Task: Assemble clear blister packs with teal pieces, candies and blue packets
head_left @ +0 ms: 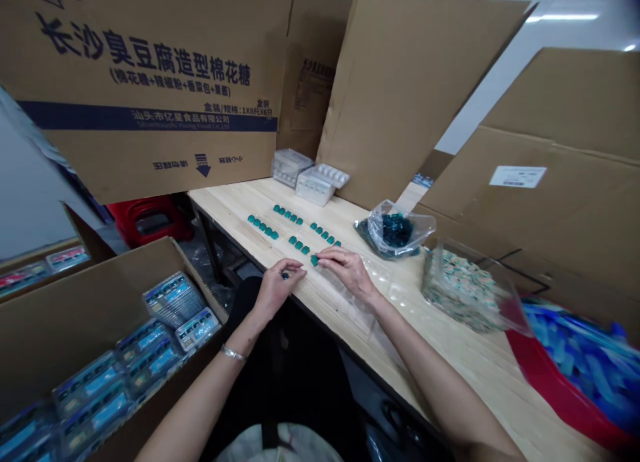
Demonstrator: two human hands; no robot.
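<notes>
Small teal green blocks lie in short rows on the wooden table: a front left row [263, 227], a back left row [288, 214], a back right row [325, 234] and a front right row [299, 245]. At the near end of the front right row, my right hand [350, 270] has its thumb and fingertips closed on a teal block [315, 260]. My left hand [278, 287] is by the table's front edge, its fingers curled together. A small dark teal block [285, 275] shows between them, mostly hidden.
Clear plastic boxes [315, 185] stand at the back. To the right are a bag of dark teal pieces [397, 230], a clear tub of pale pieces [463, 285] and a red basin [555, 389] of blue items. A carton [173, 262] holds blue packs at left. Cardboard [415, 95] walls the back.
</notes>
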